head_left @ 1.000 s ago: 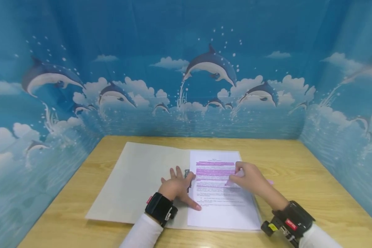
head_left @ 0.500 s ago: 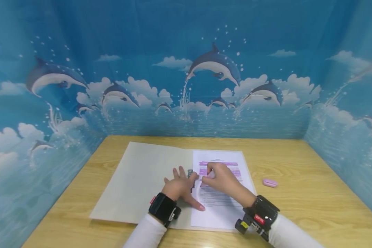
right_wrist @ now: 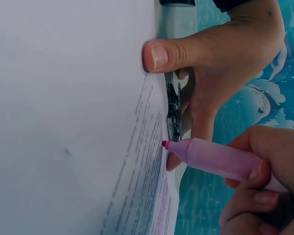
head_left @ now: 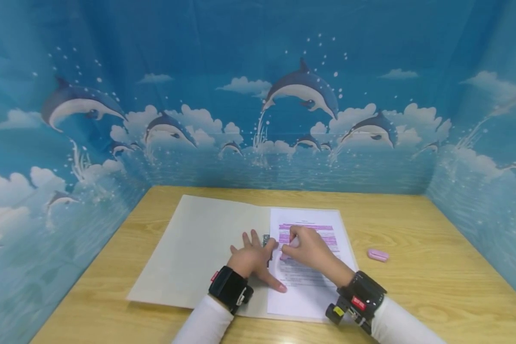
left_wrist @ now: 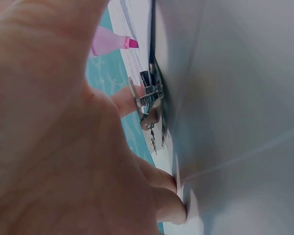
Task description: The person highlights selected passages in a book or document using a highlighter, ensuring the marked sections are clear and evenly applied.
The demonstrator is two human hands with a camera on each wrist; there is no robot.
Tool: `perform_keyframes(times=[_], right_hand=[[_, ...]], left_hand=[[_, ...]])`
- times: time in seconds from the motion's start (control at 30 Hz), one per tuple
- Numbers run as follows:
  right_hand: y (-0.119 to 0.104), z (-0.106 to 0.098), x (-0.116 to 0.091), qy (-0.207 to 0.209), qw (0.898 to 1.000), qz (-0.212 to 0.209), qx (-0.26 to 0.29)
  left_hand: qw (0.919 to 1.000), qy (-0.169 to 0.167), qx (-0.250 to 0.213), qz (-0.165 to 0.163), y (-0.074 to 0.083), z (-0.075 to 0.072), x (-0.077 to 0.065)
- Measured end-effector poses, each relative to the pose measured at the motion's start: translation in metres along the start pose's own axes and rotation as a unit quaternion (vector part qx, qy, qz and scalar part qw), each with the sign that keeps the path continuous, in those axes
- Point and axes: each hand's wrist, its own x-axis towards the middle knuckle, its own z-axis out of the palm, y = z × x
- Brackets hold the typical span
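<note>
A printed sheet [head_left: 301,301], its upper lines marked in pink, lies on the right side of an open folder [head_left: 189,258]. My left hand [head_left: 250,260] rests with fingers spread across the folder's inner edge, thumb pressing on the paper. A metal clip [left_wrist: 149,93] sits beneath that hand at the fold. In my right hand [head_left: 314,251] I grip a pink highlighter [right_wrist: 218,159] between thumb and fingers. Its bare tip is right at the left side of the text, just under the marked lines, as the right wrist view shows.
The pink highlighter cap [head_left: 378,255] lies on the wooden table [head_left: 417,296] to the right of the folder. A dolphin-print curtain [head_left: 241,119] surrounds the table at the back and sides.
My right hand has swept left across the page with the highlighter, then stayed nearly still over the last half second. The cap, mostly hidden earlier, now shows fully. My left hand stays put.
</note>
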Motion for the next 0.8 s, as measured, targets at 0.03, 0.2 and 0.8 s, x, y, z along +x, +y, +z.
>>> perform_keyframes(times=[0.03, 0.2, 0.8], right_hand=[[0.0003, 0.0003, -0.0001, 0.0, 1.0, 0.002, -0.001], [0.0009, 0.0014, -0.001, -0.008, 1.0, 0.012, 0.004], [0.0065, -0.0039, -0.0026, -0.019, 0.999, 0.049, 0.015]], left_hand=[[1.0, -0.001, 0.0, 0.0, 0.0001, -0.0002, -0.0002], [1.0, 0.0, 0.005, 0.003, -0.0006, 0.0002, -0.0005], [1.0, 0.006, 0.003, 0.006, -0.0011, -0.0017, -0.0018]])
